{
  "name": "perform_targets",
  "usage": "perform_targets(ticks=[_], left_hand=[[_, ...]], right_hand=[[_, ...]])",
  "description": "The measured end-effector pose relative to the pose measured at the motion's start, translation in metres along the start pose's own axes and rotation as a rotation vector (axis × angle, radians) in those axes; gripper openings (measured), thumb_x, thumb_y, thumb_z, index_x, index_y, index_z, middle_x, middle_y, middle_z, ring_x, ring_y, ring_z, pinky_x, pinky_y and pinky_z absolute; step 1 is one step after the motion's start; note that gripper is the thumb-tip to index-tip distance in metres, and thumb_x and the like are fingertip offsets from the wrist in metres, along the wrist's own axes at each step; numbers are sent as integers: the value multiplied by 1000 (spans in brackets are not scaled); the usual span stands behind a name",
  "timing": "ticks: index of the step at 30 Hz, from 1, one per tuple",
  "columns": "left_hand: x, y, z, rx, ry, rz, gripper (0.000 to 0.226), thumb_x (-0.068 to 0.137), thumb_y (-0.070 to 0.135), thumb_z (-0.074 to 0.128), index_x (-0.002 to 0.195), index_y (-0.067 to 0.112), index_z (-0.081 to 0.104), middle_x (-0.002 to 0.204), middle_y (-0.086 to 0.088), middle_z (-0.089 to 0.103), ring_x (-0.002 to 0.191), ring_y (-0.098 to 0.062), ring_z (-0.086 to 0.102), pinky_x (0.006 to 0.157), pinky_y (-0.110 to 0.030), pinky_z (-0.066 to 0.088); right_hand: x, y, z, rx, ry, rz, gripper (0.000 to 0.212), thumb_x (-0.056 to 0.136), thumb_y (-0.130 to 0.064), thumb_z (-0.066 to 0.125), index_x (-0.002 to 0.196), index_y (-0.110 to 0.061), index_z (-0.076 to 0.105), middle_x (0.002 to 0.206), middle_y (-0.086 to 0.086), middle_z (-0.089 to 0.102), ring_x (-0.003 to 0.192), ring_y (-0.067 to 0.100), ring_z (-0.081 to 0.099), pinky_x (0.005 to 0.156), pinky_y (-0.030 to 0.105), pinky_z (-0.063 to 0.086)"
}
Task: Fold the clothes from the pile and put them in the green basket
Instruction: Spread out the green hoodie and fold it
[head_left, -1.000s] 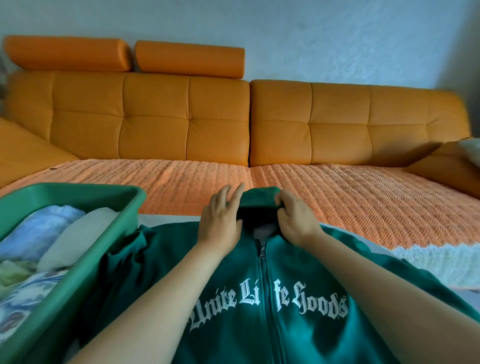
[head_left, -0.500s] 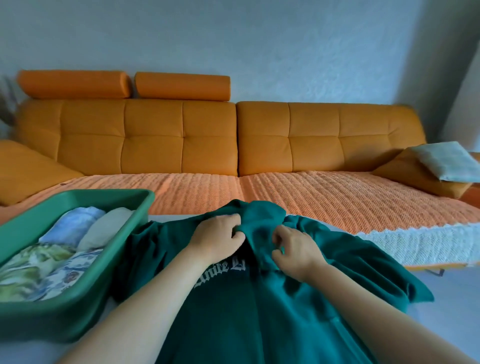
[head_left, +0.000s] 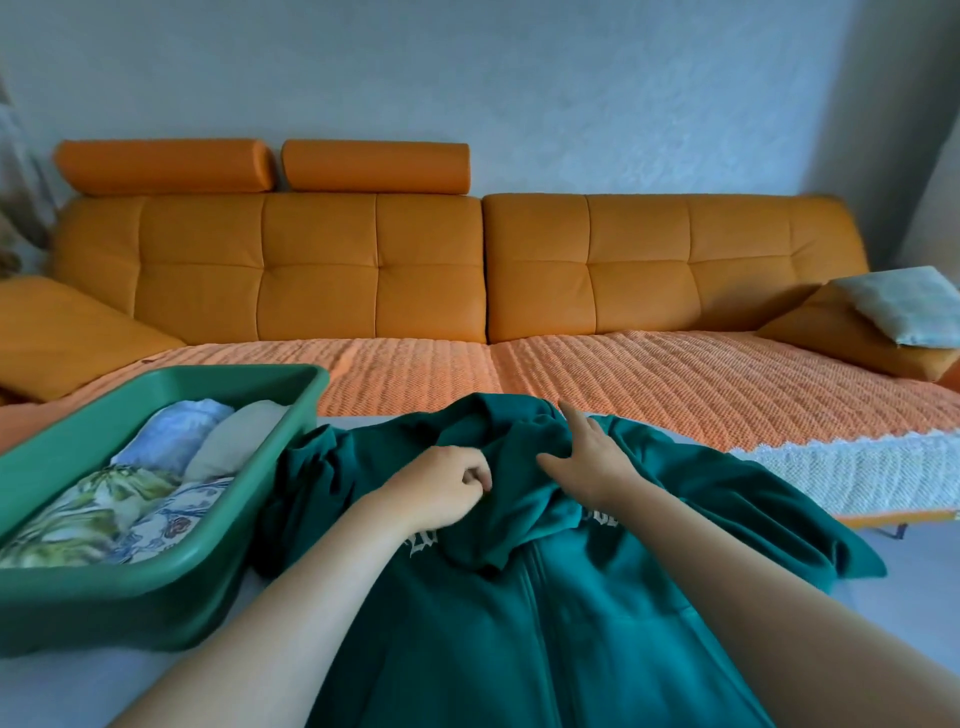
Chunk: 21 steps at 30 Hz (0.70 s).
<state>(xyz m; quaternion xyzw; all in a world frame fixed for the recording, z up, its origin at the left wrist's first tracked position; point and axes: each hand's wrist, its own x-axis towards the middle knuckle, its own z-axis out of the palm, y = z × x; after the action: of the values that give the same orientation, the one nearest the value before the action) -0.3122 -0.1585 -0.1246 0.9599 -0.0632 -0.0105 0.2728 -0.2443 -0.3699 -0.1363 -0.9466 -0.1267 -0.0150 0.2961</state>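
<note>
One green jacket (head_left: 545, 649) lies spread on the counter (head_left: 78, 691), zip (head_left: 524, 587) running from near edge to far edge. Left hand (head_left: 447, 483) pinches the bunched hood (head_left: 498, 441); right hand (head_left: 587, 457) lies flat on it, fingers straight. Green basket (head_left: 104, 613) at the left edge, nearer the left hand.

Basket (head_left: 171, 577) left of hoodie (head_left: 545, 623) — sofa (head_left: 467, 270) behind
</note>
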Motion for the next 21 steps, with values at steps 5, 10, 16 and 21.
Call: perform_targets(ticks=[5, 10, 16, 21], left_hand=[[28, -5, 14, -15, 131, 42, 45, 100, 7, 43, 141, 25, 43, 137, 6, 50, 128, -12, 47, 103, -25, 40], [36, -6, 11, -67, 185, 66, 71, 98, 5, 48, 156, 31, 17, 159, 8, 27, 147, -15, 25, 118, -36, 30], [19, -4, -7, -169, 69, 130, 55, 86, 21, 59, 129, 55, 51, 118, 16, 65, 107, -8, 60, 84, -25, 49], [-1, -1, -32, -34, 307, 203, 23, 89, 12, 58, 99, 32, 60, 93, 16, 62, 87, -10, 60, 67, -27, 44]], right_hand=[[24, -1, 9, -121, -113, 38, 57, 90, -33, 61, 144, -22, 49, 113, -2, 65, 103, 21, 62, 85, 37, 54], [18, -16, 4, -165, 43, -301, 20, 82, -20, 61, 97, -33, 61, 97, -10, 52, 97, 16, 44, 92, 38, 37], [-13, -48, -19, 505, -18, -473, 46, 66, 19, 36, 78, -16, 63, 82, 8, 68, 81, 27, 65, 68, 38, 56], [-24, -39, -19, 493, 40, -343, 45, 73, 1, 49, 109, -25, 60, 103, -1, 65, 93, 13, 61, 77, 30, 50]])
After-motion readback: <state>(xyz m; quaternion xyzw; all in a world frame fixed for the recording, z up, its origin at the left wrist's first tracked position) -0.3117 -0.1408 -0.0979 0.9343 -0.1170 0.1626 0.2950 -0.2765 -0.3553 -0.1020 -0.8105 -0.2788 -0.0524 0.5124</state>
